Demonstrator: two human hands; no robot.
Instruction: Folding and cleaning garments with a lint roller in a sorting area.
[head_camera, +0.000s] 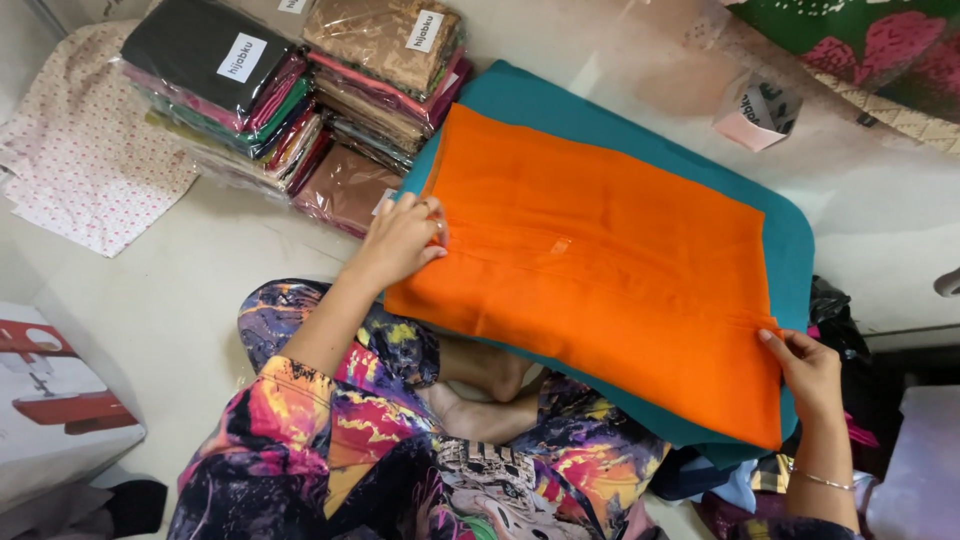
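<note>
Patterned multicoloured trousers (330, 440) are seen nearest, below both hands. Folded orange cloth (600, 270), laid on teal fabric (560, 100), is pinched at opposite edges by the left hand (405, 240) and right hand (810, 370). Edges are best kept aligned and taut.

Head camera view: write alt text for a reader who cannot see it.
A seated person's left hand and right hand hold opposite edges of an orange cloth spread over a teal cloth. Stacks of packaged fabrics lie on the pale floor beyond the left hand.
</note>
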